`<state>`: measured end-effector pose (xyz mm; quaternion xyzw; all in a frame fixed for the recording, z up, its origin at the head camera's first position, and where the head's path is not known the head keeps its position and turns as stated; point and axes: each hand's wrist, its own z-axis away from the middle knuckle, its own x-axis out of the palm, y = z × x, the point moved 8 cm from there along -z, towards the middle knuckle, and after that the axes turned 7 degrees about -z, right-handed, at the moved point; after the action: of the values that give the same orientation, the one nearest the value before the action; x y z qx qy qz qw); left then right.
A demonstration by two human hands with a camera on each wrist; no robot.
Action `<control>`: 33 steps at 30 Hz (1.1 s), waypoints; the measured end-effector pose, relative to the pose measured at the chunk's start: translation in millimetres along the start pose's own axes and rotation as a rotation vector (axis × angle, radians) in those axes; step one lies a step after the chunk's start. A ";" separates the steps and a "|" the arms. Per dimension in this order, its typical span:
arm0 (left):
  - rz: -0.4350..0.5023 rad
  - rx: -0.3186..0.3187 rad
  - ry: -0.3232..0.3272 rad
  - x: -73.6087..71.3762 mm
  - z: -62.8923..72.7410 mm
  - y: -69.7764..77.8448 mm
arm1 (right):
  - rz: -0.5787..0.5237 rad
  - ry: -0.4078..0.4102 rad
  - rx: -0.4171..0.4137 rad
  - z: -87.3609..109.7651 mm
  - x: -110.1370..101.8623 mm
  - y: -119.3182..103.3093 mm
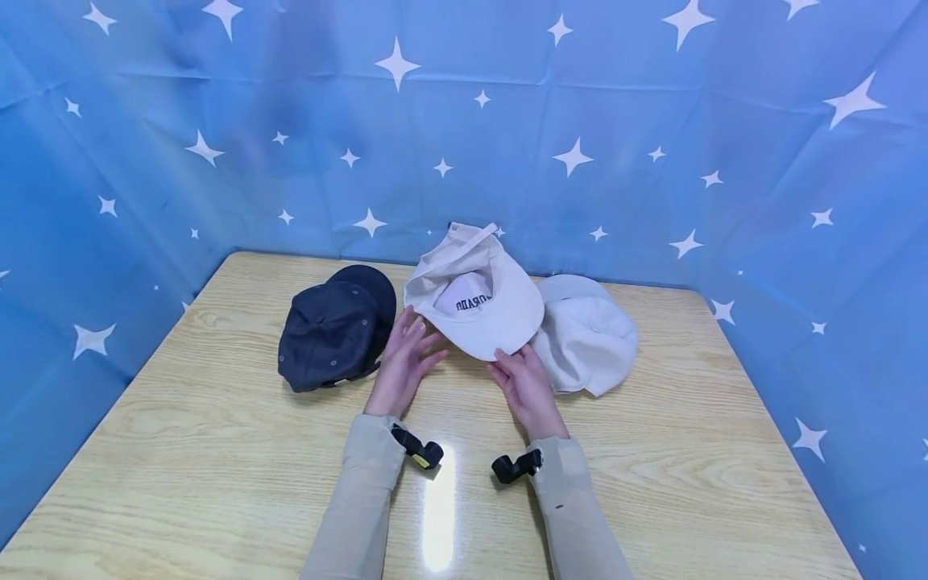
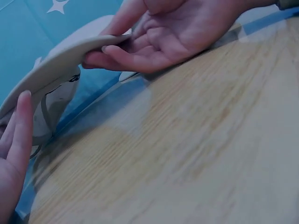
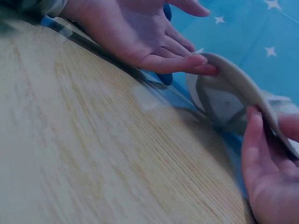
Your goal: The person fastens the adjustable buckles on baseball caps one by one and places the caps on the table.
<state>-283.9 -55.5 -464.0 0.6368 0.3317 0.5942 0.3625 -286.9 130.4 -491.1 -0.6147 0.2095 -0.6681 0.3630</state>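
Note:
A white cap (image 1: 511,302) is raised over the back of the table, brim toward me and hollow side showing, with dark lettering (image 1: 471,304) inside it. My right hand (image 1: 528,388) pinches the brim's near right edge, thumb on top and fingers beneath, as the left wrist view shows. At the cap's left edge is my left hand (image 1: 397,369). Its fingertips touch the brim from below in the right wrist view, and one digit points away from it. A dark navy cap (image 1: 329,330) lies just left of that hand. Another white cap (image 1: 590,342) lies right of my right hand.
The wooden table (image 1: 217,451) runs back to a blue curtain (image 1: 500,129) with white stars, which also hangs along both sides. Small black cameras (image 1: 428,453) sit on both wrists. A bright light reflection crosses the table between my forearms.

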 end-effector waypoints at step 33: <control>-0.429 -0.076 0.058 -9.3 0.0 -7.6 | 0.307 0.086 -0.070 3.7 -0.8 -11.6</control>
<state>-284.6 -59.5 -475.3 0.5202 0.4472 0.5337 0.4945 -285.9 139.2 -482.6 -0.5585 0.3396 -0.6227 0.4300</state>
